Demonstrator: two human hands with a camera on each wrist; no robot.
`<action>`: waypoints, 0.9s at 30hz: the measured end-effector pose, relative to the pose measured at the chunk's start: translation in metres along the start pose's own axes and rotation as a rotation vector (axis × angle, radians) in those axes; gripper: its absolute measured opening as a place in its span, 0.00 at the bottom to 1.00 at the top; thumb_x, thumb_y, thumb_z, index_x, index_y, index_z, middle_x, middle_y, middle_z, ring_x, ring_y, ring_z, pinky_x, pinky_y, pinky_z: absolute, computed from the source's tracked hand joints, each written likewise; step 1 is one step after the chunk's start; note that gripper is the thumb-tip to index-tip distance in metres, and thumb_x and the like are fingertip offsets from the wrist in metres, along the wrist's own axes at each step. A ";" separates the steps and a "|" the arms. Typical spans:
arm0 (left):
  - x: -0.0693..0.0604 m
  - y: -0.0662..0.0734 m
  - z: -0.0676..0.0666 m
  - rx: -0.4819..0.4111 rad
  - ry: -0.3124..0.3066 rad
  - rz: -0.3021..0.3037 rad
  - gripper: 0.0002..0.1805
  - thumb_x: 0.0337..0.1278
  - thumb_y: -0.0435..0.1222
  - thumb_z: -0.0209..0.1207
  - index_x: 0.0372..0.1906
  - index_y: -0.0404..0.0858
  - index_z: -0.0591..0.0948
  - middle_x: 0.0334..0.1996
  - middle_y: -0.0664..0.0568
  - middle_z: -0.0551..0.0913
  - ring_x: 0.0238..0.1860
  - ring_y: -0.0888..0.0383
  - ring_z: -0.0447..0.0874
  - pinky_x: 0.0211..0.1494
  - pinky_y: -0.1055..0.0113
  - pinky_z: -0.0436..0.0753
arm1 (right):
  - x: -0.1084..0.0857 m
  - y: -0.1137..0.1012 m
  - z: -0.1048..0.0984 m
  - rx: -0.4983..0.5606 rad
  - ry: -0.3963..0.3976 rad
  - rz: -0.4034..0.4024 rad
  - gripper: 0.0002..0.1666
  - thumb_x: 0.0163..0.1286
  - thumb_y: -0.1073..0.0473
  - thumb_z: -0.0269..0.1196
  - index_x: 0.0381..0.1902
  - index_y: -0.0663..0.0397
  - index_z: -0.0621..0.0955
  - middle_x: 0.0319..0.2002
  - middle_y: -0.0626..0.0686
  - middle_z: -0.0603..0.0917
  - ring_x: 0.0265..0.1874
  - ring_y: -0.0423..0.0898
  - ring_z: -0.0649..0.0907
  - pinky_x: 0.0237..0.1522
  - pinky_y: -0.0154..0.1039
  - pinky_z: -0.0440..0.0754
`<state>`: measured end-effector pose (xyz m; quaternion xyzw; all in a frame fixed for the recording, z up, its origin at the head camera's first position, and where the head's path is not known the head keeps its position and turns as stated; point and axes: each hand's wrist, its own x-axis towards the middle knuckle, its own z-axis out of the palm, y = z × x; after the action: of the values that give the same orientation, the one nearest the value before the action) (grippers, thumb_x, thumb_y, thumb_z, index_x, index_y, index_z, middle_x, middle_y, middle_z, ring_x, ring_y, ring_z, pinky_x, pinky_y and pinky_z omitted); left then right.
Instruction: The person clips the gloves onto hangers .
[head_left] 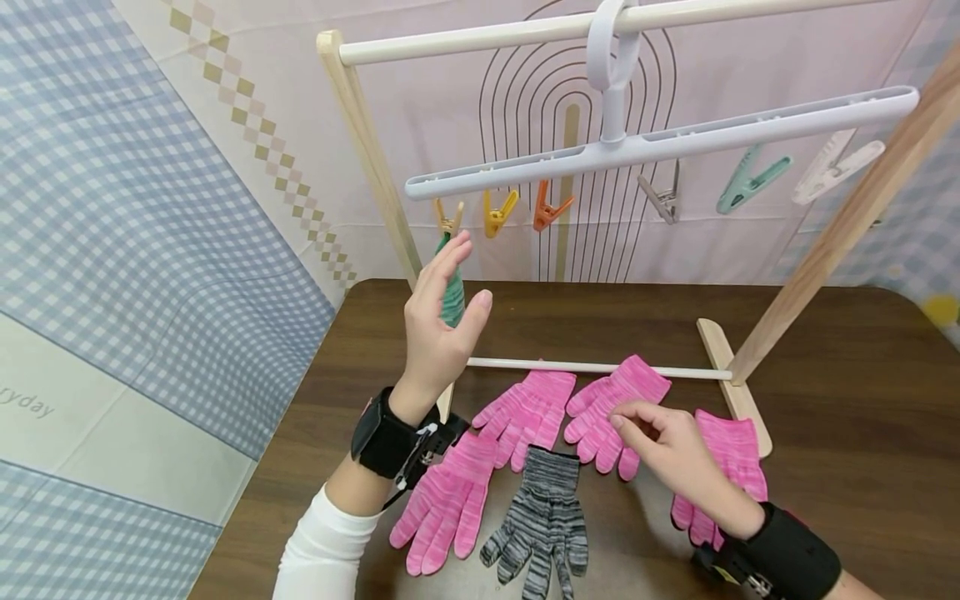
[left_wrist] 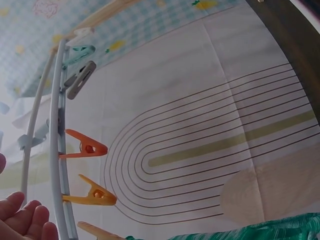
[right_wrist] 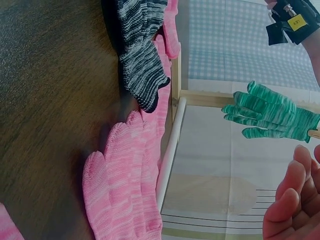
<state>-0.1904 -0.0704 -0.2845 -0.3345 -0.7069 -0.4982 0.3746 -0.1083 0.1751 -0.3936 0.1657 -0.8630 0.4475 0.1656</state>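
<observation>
Gray-black striped knit glove (head_left: 546, 508) lies nearest on table (head_left: 862, 417), pink knit gloves (head_left: 448, 504) around it. Right hand (head_left: 671, 450) above pink ones, fingers loosely bent, seemingly empty. Left hand (head_left: 438, 337) holds nothing, fingers extended, before green knit glove (right_wrist: 272, 112) hanging from wooden clothespin (head_left: 448, 218) under pale hanger (head_left: 660, 146).

home-like room | checked fabric (head_left: 150, 167) | brown table (head_left: 847, 400) | wooden rack (head_left: 858, 221)
</observation>
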 end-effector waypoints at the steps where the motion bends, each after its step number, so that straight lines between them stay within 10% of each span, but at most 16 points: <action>1: 0.000 0.000 0.000 0.001 0.001 -0.005 0.25 0.49 0.35 0.52 0.53 0.27 0.70 0.56 0.37 0.70 0.61 0.53 0.64 0.63 0.61 0.64 | 0.000 0.000 0.000 -0.001 0.000 -0.001 0.06 0.55 0.68 0.60 0.28 0.52 0.81 0.18 0.42 0.77 0.15 0.29 0.69 0.17 0.26 0.68; 27: 0.011 -0.010 0.011 0.017 -0.018 -0.141 0.25 0.51 0.32 0.53 0.56 0.29 0.68 0.59 0.43 0.69 0.61 0.58 0.65 0.58 0.65 0.67 | -0.001 0.000 0.002 0.008 -0.002 -0.014 0.08 0.54 0.70 0.60 0.29 0.53 0.81 0.17 0.43 0.76 0.15 0.29 0.67 0.17 0.26 0.66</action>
<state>-0.2062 -0.0616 -0.2822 -0.2852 -0.7363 -0.5141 0.3351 -0.1076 0.1732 -0.3953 0.1729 -0.8603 0.4496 0.1670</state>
